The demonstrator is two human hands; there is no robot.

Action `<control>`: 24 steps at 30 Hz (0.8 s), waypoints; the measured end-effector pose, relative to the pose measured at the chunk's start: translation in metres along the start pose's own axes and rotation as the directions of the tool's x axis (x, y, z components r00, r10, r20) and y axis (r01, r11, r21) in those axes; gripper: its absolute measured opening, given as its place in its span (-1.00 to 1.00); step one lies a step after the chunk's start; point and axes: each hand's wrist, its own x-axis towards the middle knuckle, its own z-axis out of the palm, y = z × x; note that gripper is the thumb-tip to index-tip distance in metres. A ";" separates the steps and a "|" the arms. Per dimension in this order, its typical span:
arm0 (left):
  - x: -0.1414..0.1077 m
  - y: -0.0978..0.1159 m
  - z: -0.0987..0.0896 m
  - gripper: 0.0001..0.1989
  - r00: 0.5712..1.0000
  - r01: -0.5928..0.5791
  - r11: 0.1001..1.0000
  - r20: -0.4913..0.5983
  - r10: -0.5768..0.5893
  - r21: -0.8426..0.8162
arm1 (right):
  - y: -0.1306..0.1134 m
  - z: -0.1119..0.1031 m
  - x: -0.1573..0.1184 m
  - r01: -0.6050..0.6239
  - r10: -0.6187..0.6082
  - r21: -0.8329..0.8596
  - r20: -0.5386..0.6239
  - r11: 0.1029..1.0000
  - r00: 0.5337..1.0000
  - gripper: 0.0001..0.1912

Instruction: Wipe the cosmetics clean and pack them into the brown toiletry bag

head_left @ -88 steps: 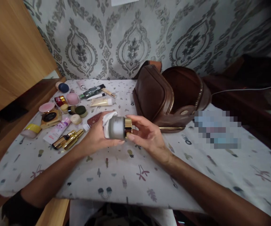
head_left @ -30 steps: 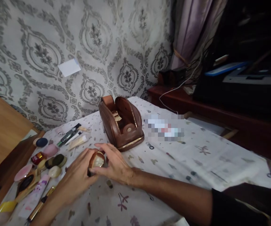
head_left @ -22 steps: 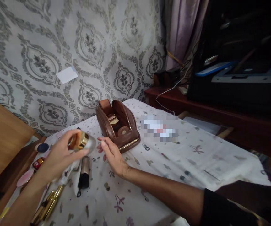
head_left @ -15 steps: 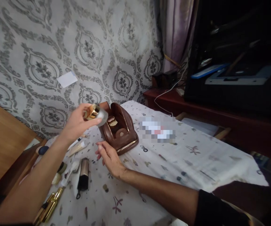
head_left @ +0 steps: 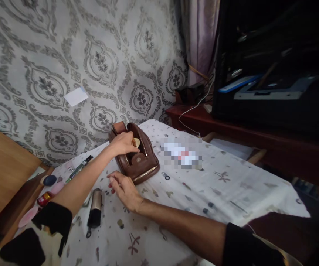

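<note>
A brown leather bag [head_left: 145, 166] stands unzipped on the cloth-covered table, its flap with a round snap folded inside. My left hand [head_left: 123, 143] reaches into its opening, fingers curled downward on a gold-capped glass jar [head_left: 133, 142], mostly hidden by the fingers and the bag. A pale gold round surface shows beside the fingertips; I cannot tell whether it belongs to the jar. My right hand [head_left: 124, 190] is open beside the near left corner of the bag, fingers loosely extended and holding nothing. A black-and-gold tube [head_left: 95, 208] lies left of it.
Left of my forearm lie a dark slim tube [head_left: 80, 168], a dark blue round item [head_left: 49, 180], a red container [head_left: 44, 198] and a pink item [head_left: 28, 217]. A blurred-out patch [head_left: 181, 153] is right of the bag. Beyond stands a red-brown cabinet [head_left: 173, 111] with a white cable.
My left hand has moved right and down with the gold-capped jar, from above the bag's left side into its opening. My right hand stays beside the bag. The view has shifted slightly.
</note>
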 end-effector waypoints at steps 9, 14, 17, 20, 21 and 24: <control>0.013 0.008 0.014 -0.58 0.985 0.007 0.992 0.170 -0.028 0.124 | 0.003 -0.001 0.000 0.014 -0.014 -0.020 -0.003 1.000 1.000 -0.80; 0.020 0.015 0.023 -0.57 0.974 -0.015 0.984 0.227 -0.026 0.176 | 0.007 0.001 0.001 0.008 -0.008 -0.032 -0.001 0.999 1.000 -0.81; 0.022 0.016 0.026 -0.54 0.972 -0.029 0.982 0.235 -0.016 0.185 | 0.008 0.001 0.001 -0.004 0.004 -0.044 0.004 0.999 1.000 -0.81; 0.022 0.014 0.027 -0.55 0.972 -0.035 0.981 0.236 -0.010 0.189 | 0.008 0.000 0.000 -0.003 0.004 -0.056 0.008 0.998 1.000 -0.80; 0.022 0.014 0.028 -0.56 0.972 -0.039 0.981 0.235 -0.006 0.188 | 0.008 0.000 0.000 -0.001 0.002 -0.058 0.009 0.998 1.000 -0.80; 0.023 0.012 0.029 -0.57 0.973 -0.067 0.981 0.231 0.025 0.180 | 0.009 0.001 0.000 0.002 -0.001 -0.055 0.016 0.998 1.000 -0.80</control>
